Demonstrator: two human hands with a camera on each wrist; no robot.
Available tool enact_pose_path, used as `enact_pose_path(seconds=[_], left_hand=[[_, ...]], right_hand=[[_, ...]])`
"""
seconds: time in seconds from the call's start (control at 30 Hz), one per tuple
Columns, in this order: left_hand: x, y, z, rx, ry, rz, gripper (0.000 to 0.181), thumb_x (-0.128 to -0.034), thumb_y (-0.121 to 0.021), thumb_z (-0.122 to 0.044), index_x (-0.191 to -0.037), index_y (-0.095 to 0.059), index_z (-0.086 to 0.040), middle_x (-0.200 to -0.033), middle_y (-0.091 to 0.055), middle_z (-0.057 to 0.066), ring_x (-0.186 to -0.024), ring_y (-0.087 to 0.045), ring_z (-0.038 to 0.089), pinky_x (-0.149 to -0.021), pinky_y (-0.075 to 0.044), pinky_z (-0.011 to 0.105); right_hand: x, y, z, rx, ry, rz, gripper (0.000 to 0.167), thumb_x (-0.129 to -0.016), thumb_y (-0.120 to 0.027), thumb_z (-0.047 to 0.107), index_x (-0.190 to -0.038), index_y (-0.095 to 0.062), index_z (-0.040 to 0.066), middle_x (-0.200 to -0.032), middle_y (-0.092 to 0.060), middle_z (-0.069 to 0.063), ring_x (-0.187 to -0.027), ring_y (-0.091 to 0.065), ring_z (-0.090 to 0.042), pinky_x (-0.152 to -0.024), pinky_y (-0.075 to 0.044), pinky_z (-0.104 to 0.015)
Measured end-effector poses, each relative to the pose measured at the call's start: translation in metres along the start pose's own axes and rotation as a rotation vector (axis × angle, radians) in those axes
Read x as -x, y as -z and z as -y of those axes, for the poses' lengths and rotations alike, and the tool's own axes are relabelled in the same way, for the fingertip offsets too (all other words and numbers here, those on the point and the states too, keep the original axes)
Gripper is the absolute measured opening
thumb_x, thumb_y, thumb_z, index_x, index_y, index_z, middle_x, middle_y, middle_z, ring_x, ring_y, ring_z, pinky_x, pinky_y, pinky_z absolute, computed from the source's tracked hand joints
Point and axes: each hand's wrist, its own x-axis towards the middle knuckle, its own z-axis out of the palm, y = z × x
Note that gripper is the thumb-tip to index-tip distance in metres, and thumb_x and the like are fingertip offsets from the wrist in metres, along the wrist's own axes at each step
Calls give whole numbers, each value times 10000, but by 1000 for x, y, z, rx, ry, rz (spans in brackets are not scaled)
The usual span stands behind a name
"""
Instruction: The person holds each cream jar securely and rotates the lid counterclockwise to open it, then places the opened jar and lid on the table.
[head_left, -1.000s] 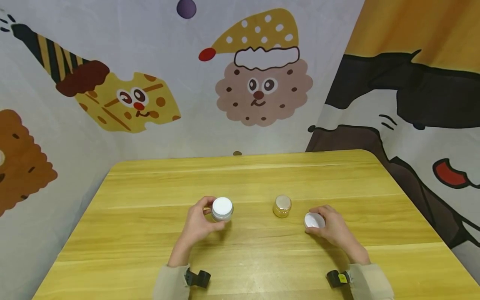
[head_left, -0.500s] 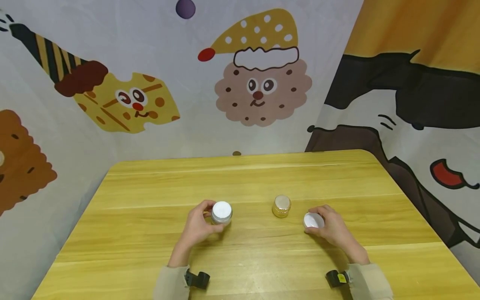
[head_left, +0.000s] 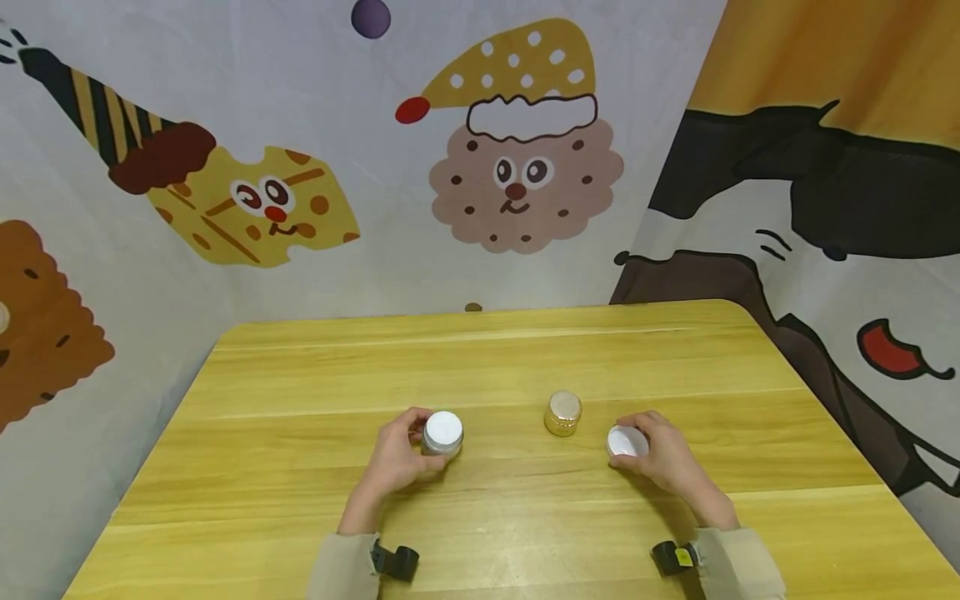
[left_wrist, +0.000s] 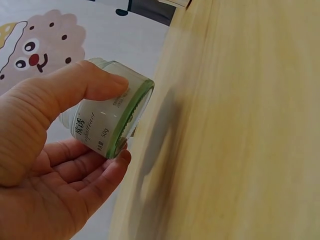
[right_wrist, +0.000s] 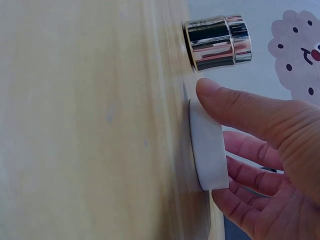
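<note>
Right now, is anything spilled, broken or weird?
Nothing stands out: no spill or break shows. The shiny gold round container stands upright on the yellow wooden table; the left hand holds a white-topped clear glass jar, and the right hand grips a round white lid.

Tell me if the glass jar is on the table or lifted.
Lifted: the left hand grips the glass jar, its underside showing above the table.

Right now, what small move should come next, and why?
I'd probably ease the glass jar down onto the table: the left hand seems to hold it just clear, its shadow apart from it, while the right hand grips the white lid down at table level.
</note>
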Motion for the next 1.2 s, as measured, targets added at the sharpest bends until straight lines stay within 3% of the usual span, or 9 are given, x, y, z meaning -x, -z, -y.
enact_pose_path(seconds=[0.43,0.8,1.03,1.2], left_hand=[[1,-1,5,-19,22,14,564,-592,-812,50,-1104,-575,51,-1033,-606,144,-947,-574,271,-826,-523,373],[1,-1,7,-145,-22,-4,564,-585,-819,16,-1088,-567,66,-1000,-611,143,-921,-571,279,-813,-505,441],[-1,-2,1,-212,-16,27,583,-583,-817,11,-1093,-549,95,-1006,-597,173,-928,-567,319,-820,-491,464],[-2,-1,-4,-210,10,32,688,-604,-825,-63,-1187,-506,114,-1088,-567,207,-1001,-531,353,-851,-481,485]], right_hand=[[1,0,0,-4,2,3,501,-594,-878,164,-997,-651,-30,-951,-607,-138,-865,-578,-304,-718,-496,-447],[2,0,-1,-13,1,2,508,-598,-877,173,-1003,-649,-31,-958,-610,-143,-865,-581,-306,-715,-500,-448],[2,-1,-4,-11,8,4,494,-606,-867,148,-1008,-646,-34,-956,-606,-146,-860,-580,-305,-711,-501,-446],[1,-1,-3,-12,9,5,491,-607,-866,146,-1009,-646,-31,-960,-606,-145,-865,-582,-306,-716,-500,-450]])
